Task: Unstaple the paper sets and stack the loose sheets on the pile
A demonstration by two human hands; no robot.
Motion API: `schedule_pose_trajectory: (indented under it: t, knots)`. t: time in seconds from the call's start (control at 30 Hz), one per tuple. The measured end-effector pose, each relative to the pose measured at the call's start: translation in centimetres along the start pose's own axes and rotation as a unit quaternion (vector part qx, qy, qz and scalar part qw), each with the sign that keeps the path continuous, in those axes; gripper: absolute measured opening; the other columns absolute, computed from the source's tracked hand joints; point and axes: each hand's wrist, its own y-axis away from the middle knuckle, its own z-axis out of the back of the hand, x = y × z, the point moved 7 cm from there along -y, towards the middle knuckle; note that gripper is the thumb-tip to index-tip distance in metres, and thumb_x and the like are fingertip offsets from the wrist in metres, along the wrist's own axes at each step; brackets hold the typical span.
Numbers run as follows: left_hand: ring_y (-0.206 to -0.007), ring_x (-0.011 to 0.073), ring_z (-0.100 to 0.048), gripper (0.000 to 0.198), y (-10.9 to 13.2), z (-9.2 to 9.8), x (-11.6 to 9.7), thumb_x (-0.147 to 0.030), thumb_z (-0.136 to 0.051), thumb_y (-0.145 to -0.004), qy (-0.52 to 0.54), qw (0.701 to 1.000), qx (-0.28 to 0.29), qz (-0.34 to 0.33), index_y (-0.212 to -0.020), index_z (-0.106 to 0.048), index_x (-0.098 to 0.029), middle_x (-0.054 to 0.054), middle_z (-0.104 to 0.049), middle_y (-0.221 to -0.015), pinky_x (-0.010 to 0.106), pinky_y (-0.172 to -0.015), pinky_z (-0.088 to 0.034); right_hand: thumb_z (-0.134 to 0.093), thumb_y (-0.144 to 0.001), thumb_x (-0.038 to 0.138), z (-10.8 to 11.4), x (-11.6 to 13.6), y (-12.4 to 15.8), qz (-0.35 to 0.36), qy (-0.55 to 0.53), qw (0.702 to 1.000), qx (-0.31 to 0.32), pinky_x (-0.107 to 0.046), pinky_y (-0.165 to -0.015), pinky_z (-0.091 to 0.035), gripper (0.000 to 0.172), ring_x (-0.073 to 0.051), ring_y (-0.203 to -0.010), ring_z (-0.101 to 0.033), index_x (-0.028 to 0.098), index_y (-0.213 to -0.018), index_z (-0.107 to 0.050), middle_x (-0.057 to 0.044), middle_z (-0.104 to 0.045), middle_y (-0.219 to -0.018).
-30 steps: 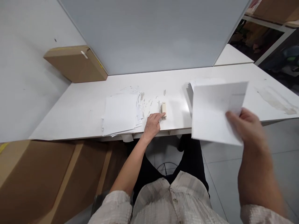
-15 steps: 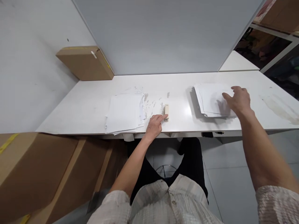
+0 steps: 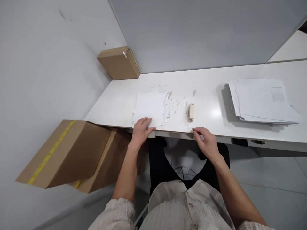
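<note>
My left hand [image 3: 141, 130] rests with fingers stretched flat on the near edge of a small stack of white sheets [image 3: 151, 107] on the white desk [image 3: 206, 92]. My right hand [image 3: 206, 142] sits at the desk's front edge, fingers loosely extended, holding nothing; it is just below a cream stapler [image 3: 191, 112]. Small paper scraps [image 3: 178, 102] lie between the stack and the stapler. A larger stack of printed sheets [image 3: 262, 99] lies at the right, away from both hands.
A brown cardboard box [image 3: 118, 62] stands in the desk's back left corner against the grey partition [image 3: 196, 32]. Two large cardboard boxes [image 3: 69, 153] sit on the floor at my left, beside my legs. A white wall runs along the left.
My right hand left the right stack and came back to the desk's front edge. My left hand moved from the stapler to the left stack. The view swung left.
</note>
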Motion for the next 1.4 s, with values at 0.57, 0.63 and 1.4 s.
schedule_pose_trajectory:
  t: [0.57, 0.63, 1.4]
  knots:
    - [-0.066, 0.0118, -0.055, 0.028, 0.9, 0.8, 1.3, -0.041, -0.061, -0.077, 0.398, 0.86, -0.198, 0.252, -0.078, -0.065, -0.014, 0.0, -0.06, -0.067, 0.023, -0.066, -0.045, -0.053, -0.085, 0.038, -5.1, 0.6, 4.2, -0.18, -0.23, 0.95, 0.116, -0.03, -0.067, -0.05, 0.021, -0.017, -0.07, -0.064, 0.021, -0.093, -0.063, -0.006, -0.066, -0.09]
    - [-0.068, 0.012, -0.056, 0.026, 1.3, 1.2, 0.6, -0.039, -0.063, -0.076, 0.41, 0.844, -0.221, 0.264, -0.078, -0.065, -0.013, 0.001, -0.061, -0.069, 0.024, -0.069, -0.046, -0.054, -0.084, 0.04, -6.3, 1.2, 4.3, -0.202, -0.269, 0.932, 0.133, -0.029, -0.065, -0.05, 0.023, -0.016, -0.067, -0.063, 0.021, -0.092, -0.064, -0.006, -0.066, -0.089]
    - [-0.121, 0.0298, -0.046, 0.043, 1.3, 0.4, -2.6, -0.041, -0.062, -0.079, 0.022, 0.999, -0.027, 0.031, -0.116, -0.055, -0.021, 0.012, -0.057, -0.123, 0.046, -0.101, -0.035, -0.064, -0.075, 0.04, -8.4, -1.7, 7.7, -0.445, -0.49, 0.739, 0.124, -0.035, -0.068, -0.054, 0.028, -0.025, -0.082, -0.068, 0.017, -0.093, -0.066, -0.008, -0.073, -0.09]
